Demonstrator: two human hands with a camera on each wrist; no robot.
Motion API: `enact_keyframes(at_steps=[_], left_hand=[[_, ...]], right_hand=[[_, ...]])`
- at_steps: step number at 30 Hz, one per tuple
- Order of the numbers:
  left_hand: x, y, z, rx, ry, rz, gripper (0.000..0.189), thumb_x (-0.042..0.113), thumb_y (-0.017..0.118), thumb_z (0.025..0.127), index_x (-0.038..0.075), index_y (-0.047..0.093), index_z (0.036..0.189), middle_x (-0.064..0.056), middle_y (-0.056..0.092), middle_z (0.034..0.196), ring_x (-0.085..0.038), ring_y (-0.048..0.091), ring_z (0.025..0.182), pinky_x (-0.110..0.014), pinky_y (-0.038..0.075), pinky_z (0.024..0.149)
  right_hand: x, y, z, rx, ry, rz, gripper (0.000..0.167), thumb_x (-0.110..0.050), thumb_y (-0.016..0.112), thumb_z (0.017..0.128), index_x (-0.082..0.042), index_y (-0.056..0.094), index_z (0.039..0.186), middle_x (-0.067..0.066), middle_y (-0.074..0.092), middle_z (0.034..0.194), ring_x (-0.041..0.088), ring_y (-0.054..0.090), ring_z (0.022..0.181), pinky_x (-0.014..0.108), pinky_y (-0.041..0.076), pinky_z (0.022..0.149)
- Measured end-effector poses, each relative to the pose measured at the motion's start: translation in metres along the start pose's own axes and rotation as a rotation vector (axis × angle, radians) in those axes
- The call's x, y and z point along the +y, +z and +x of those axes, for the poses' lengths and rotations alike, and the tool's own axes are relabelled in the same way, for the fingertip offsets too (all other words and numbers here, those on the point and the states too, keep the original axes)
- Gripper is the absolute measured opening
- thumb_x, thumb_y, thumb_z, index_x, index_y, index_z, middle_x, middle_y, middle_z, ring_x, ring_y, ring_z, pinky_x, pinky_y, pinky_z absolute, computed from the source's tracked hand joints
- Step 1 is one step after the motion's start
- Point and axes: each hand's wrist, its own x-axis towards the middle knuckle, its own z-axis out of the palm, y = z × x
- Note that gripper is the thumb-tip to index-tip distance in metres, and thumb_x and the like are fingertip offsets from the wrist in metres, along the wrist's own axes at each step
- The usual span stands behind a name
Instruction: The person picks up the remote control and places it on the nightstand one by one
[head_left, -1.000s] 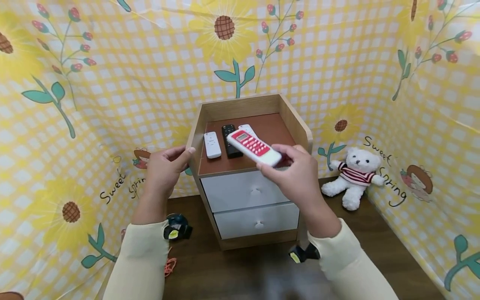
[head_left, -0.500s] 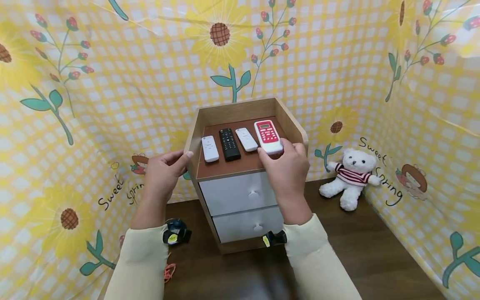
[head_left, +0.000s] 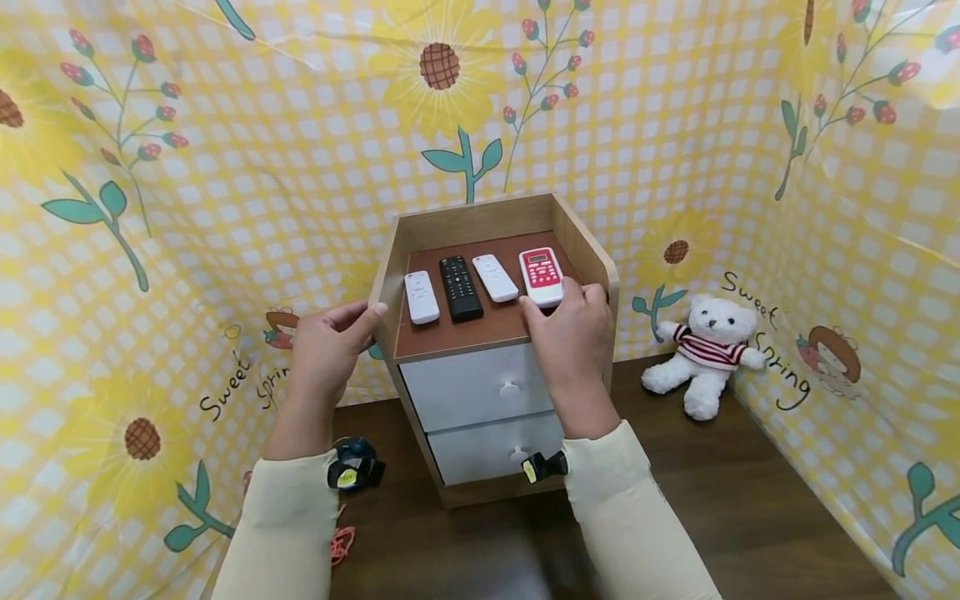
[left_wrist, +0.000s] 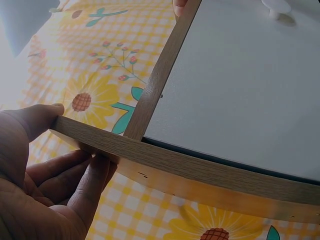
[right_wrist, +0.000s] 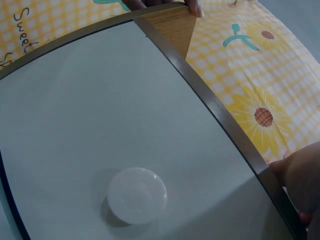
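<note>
On the brown top of a small wooden nightstand [head_left: 450, 345], a red-and-white remote control [head_left: 542, 268] lies at the right end of a row. My right hand [head_left: 573, 342] holds its near end between thumb and fingers; the right wrist view shows only part of this hand [right_wrist: 300, 175]. My left hand [head_left: 330, 346] pinches the nightstand's left side panel [left_wrist: 135, 150], thumb on one face and fingers on the other. To the left of the red remote lie a white remote [head_left: 495, 278], a black remote [head_left: 461, 288] and another white remote [head_left: 422, 297].
Raised wooden sides and a back edge the top. Below are two white drawers with round knobs [right_wrist: 137, 196]. A white teddy bear [head_left: 708, 346] in a striped shirt sits on the dark floor at right. Orange string [head_left: 342, 543] lies at left. Sunflower-patterned cloth [head_left: 247, 167] surrounds everything.
My right hand has lowered the red-and-white remote from mid-air onto the top, turning it in line with the others, then shifting it slightly right. My left hand stays on the side panel.
</note>
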Motion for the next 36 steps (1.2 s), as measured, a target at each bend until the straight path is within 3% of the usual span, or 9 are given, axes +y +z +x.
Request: enact_keyframes(at_steps=[11,19,27,31,36], left_hand=[[0.001,0.003,0.001,-0.005,0.002,-0.037,0.064,0.044,0.075,0.104,0.000,0.065,0.149,-0.020,0.066,0.145,-0.015,0.070,0.120,-0.022,0.059,0.102],[0.003,0.006,0.002,-0.007,0.013,-0.026,0.063,0.044,0.076,0.103,0.001,0.066,0.149,-0.019,0.066,0.148,-0.019,0.069,0.124,-0.027,0.059,0.106],[0.003,0.008,0.003,-0.010,0.016,-0.038,0.062,0.043,0.076,0.104,0.002,0.066,0.149,-0.019,0.065,0.148,-0.017,0.069,0.122,-0.025,0.059,0.105],[0.002,0.005,0.003,-0.011,0.002,-0.021,0.063,0.046,0.075,0.103,0.005,0.066,0.150,-0.018,0.064,0.152,-0.021,0.068,0.127,-0.030,0.058,0.109],[-0.001,0.001,0.002,0.000,0.003,0.000,0.063,0.048,0.075,0.103,0.006,0.067,0.150,-0.016,0.065,0.151,-0.017,0.068,0.124,-0.032,0.058,0.110]], right_hand=[[0.000,-0.004,0.008,-0.065,0.000,-0.098,0.059,-0.046,0.090,0.090,0.004,0.077,0.120,0.023,0.065,0.105,0.043,0.066,0.098,0.056,0.058,0.087],[0.001,-0.009,0.013,-0.133,-0.007,-0.198,0.070,-0.054,0.090,0.088,0.005,0.076,0.123,0.024,0.067,0.108,0.041,0.070,0.099,0.053,0.063,0.088],[0.002,-0.010,0.014,-0.143,-0.012,-0.220,0.076,-0.059,0.090,0.086,0.005,0.076,0.125,0.024,0.066,0.112,0.041,0.070,0.102,0.052,0.063,0.091],[-0.001,-0.010,0.012,-0.178,-0.003,-0.234,0.078,-0.060,0.089,0.087,0.004,0.075,0.128,0.024,0.067,0.115,0.040,0.070,0.104,0.051,0.062,0.093],[-0.005,-0.008,0.009,-0.194,0.004,-0.226,0.078,-0.059,0.088,0.089,0.004,0.074,0.132,0.024,0.067,0.118,0.039,0.069,0.108,0.050,0.062,0.096]])
